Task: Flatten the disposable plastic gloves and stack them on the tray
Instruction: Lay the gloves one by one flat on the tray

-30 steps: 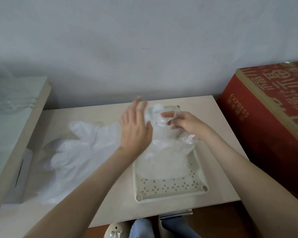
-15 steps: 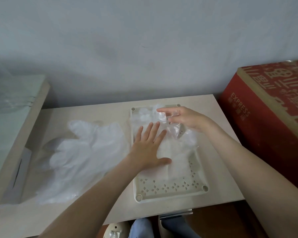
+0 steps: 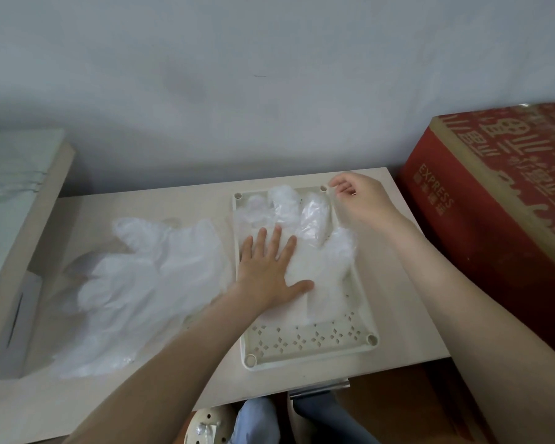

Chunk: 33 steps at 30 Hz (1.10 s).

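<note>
A cream perforated tray [image 3: 305, 342] lies on the table's right half. One clear plastic glove [image 3: 318, 264] is spread on it, fingers pointing away from me. My left hand [image 3: 269, 267] lies flat on the glove's palm with fingers spread. At the tray's far right corner, my right hand [image 3: 358, 200] has thumb and forefinger pinched on a thin clear glove fingertip, which is hard to make out. A loose heap of more plastic gloves [image 3: 135, 283] sits on the table left of the tray.
A red cardboard box [image 3: 500, 203] stands against the table's right side. A pale box with an open flap [image 3: 16, 238] borders the left. The grey wall runs behind the light wooden table [image 3: 398, 331]. My knees show below the front edge.
My left hand came down from the air onto the glove and slid flat over its palm. My right hand moved to the tray's far right corner, drawing the glove's fingers out straight.
</note>
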Motion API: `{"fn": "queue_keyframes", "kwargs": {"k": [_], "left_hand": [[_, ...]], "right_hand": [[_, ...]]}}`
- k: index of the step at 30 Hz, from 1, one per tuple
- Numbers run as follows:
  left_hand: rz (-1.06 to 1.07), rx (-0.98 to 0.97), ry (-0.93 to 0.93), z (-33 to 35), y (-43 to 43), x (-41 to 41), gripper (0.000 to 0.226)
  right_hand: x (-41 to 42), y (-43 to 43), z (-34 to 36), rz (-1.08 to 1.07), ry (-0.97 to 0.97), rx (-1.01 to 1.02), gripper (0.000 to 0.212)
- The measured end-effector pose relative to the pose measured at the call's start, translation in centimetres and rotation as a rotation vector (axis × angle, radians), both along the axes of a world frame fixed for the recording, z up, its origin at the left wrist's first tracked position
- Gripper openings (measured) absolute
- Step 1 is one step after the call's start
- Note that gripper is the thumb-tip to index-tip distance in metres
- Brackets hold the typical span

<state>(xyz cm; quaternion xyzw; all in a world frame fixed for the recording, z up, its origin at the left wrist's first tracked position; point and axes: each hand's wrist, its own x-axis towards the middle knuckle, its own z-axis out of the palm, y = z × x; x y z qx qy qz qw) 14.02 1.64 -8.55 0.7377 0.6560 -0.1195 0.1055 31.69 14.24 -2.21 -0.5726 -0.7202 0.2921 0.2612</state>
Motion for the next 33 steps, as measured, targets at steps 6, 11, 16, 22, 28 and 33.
{"fn": "queue_keyframes", "kwargs": {"k": [6,11,16,22,28,33], "left_hand": [[-0.007,0.015,-0.002,-0.4,0.1,-0.1,0.093],[-0.030,0.056,0.012,-0.7,0.0,-0.1,0.091],[-0.031,0.071,-0.006,-0.9,-0.1,-0.3,0.091],[-0.035,0.073,-0.015,-1.1,-0.2,-0.4,0.091],[-0.033,0.049,-0.011,-1.0,0.0,-0.4,0.091],[-0.032,0.043,-0.011,-1.0,0.0,-0.6,0.091]], "right_hand": [[-1.8,-1.7,-0.5,0.231,-0.081,0.116,0.028],[-2.5,-3.0,-1.9,0.378,-0.278,0.073,0.026],[-0.9,-1.9,-2.9,0.243,-0.618,0.007,0.049],[0.6,-2.3,-2.3,0.133,-0.523,0.202,0.050],[1.9,-4.4,-4.7,0.238,-0.646,0.033,0.051],[2.3,-4.4,-3.6,0.056,-0.426,0.029,0.045]]}}
